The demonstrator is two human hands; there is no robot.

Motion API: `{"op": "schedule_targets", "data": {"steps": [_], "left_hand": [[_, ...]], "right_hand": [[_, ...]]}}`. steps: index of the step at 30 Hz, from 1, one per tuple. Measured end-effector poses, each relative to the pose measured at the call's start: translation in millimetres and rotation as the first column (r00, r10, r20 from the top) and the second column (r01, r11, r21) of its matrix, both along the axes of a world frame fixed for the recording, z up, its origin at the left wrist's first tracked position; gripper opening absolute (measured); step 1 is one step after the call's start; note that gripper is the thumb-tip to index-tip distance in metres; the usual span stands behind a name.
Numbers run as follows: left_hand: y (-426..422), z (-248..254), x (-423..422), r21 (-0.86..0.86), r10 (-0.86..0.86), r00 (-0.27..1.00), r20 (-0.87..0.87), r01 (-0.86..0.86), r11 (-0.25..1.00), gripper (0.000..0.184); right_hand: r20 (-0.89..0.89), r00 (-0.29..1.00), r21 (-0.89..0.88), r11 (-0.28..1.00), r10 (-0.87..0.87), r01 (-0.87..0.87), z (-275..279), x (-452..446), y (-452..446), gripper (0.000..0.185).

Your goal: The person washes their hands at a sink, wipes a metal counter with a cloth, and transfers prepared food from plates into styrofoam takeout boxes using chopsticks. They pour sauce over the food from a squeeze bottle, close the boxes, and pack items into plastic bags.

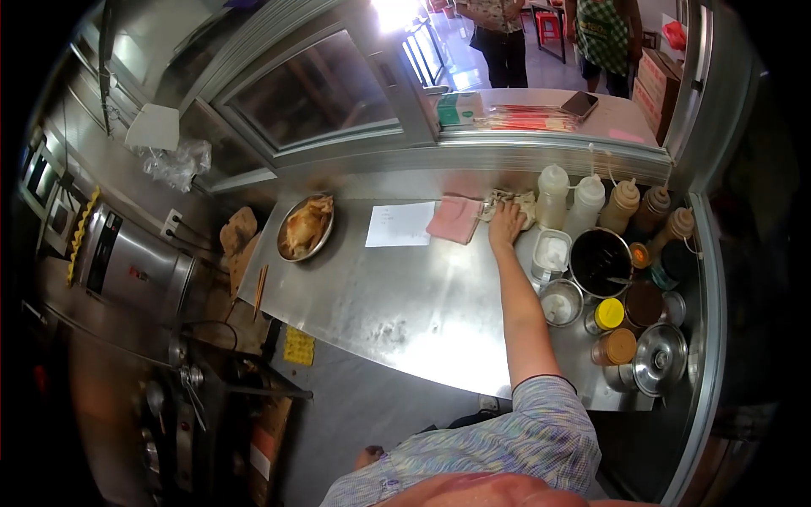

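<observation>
My right hand (507,223) reaches across the steel counter (380,296), its fingers over a crumpled light cloth (525,203) with a dark pattern, bunched under them by the back wall. A folded pink cloth (455,220) lies just left of it, touching or nearly so. Beside that is a white sheet of paper (400,225) with faint writing. Farther left, a metal bowl (317,251) holds a whole cooked chicken (306,226). Low beside my body, my left hand (369,456) shows only in part, and its fingers cannot be made out.
Several squeeze bottles (589,203), a pot of dark sauce (596,262), white-filled containers (553,249) and lidded jars (608,314) crowd the right side. Chopsticks (260,291) lie at the left edge. Beyond the window, a phone (580,104) rests on a ledge; two people stand behind.
</observation>
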State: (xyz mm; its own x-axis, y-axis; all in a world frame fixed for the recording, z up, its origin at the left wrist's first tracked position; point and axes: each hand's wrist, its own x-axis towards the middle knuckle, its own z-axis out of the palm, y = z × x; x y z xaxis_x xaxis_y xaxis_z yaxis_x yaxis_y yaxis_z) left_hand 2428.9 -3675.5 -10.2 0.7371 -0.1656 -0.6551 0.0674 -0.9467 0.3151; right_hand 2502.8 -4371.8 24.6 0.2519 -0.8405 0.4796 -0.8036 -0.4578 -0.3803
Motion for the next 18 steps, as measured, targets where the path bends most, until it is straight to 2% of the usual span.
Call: {"op": "schedule_targets", "data": {"steps": [4, 7, 9, 10, 11, 12, 14, 15, 16, 17, 18], "left_hand": [[15.1, -13.5, -10.2, 0.058, 0.013, 1.0, 0.024, -0.014, 0.998, 0.026], [6.1, 2.6, -26.8, 0.12, 0.055, 0.994, 0.095, -0.066, 0.991, 0.023], [7.3, 4.7, -25.2, 0.067, 0.057, 0.996, 0.075, -0.062, 0.996, 0.023], [13.4, 5.0, -29.0, 0.038, 0.076, 0.995, 0.06, -0.078, 0.996, 0.023], [15.9, 1.3, -29.9, 0.043, 0.062, 0.993, 0.096, -0.066, 0.997, 0.021], [23.5, -12.8, -27.8, 0.045, 0.05, 0.99, 0.134, -0.056, 0.997, 0.02], [44.2, -67.2, -32.2, -0.216, 0.122, 0.976, 0.181, -0.082, 0.973, 0.02], [44.5, -77.8, -33.8, -0.281, 0.314, 0.947, -0.067, -0.32, 0.905, 0.022], [39.9, -79.9, -48.0, -0.319, 0.3, 0.953, 0.052, -0.268, 0.909, 0.023], [54.4, -129.5, -51.5, -0.255, 0.292, 0.947, 0.131, -0.253, 0.933, 0.027], [58.0, -143.5, -62.4, -0.263, 0.27, 0.956, 0.116, -0.233, 0.936, 0.033]], "right_hand": [[0.067, 0.997, 0.058, 0.998, 0.029, -0.033, 1.2, 0.7, 2.7, 0.025], [0.047, 0.999, 0.015, 1.0, -0.026, 0.025, 8.6, 2.2, 15.3, 0.031], [0.137, 0.99, -0.012, 1.0, 0.016, -0.015, 21.4, 8.0, 31.4, 0.038], [0.177, 0.983, -0.026, 0.998, 0.057, -0.053, 26.6, 15.0, 43.9, 0.043], [0.136, 0.985, -0.053, 0.993, 0.108, -0.102, 33.8, 21.8, 55.4, 0.051], [0.166, 0.965, -0.075, 0.978, 0.203, -0.193, 41.2, 30.0, 70.5, 0.051], [0.215, 0.888, -0.123, 0.913, 0.406, -0.388, 68.9, 35.1, 105.2, 0.051], [0.174, 0.874, -0.127, 0.89, 0.454, -0.437, 68.3, 45.7, 125.5, 0.051], [0.129, 0.844, -0.133, 0.853, 0.52, -0.505, 65.6, 56.3, 152.1, 0.051], [0.082, 0.792, -0.142, 0.793, 0.605, -0.592, 62.5, 68.2, 187.3, 0.051], [0.091, 0.67, -0.203, 0.673, 0.737, -0.712, 57.3, 73.5, 226.3, 0.052]]}}
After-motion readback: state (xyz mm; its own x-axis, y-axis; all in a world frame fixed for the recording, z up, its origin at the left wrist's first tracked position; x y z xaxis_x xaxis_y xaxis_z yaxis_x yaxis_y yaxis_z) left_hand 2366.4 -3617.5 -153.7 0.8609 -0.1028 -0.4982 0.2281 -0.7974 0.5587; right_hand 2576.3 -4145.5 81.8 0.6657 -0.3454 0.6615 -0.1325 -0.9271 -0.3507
